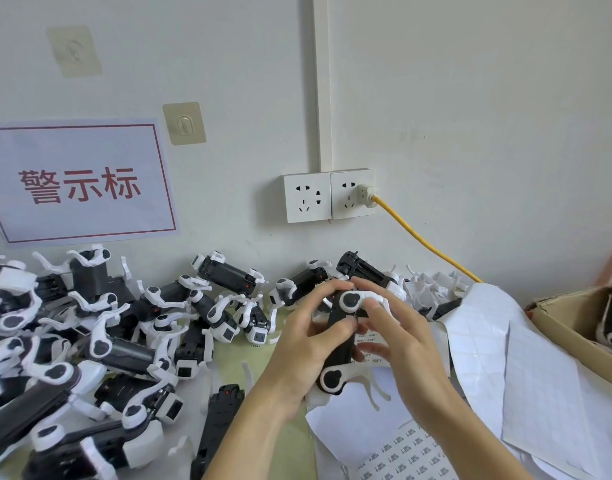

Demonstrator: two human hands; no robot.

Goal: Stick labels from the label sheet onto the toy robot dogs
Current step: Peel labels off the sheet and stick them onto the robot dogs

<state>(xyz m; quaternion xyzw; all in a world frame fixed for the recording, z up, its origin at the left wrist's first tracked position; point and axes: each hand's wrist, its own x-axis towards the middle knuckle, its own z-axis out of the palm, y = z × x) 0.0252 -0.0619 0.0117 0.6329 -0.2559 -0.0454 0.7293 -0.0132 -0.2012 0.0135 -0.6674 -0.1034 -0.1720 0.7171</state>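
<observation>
The left hand (308, 344) grips a black dog (339, 344) by its body, above the label sheet (401, 455). The right hand (398, 337) pinches at its flank, seemingly pressing a label there. Best rub it flat, edges first. The dog pile (90, 341) lies left of the held dog on the worktop (287, 445).

The pale yellow-green surface (290, 455) carries a heap of black-and-white plastic toy robot dogs (100, 341) left of the fingers (377, 317), white paper label sheets (412, 448) below and right of them, and a brown cardboard box (571, 334) far right.
</observation>
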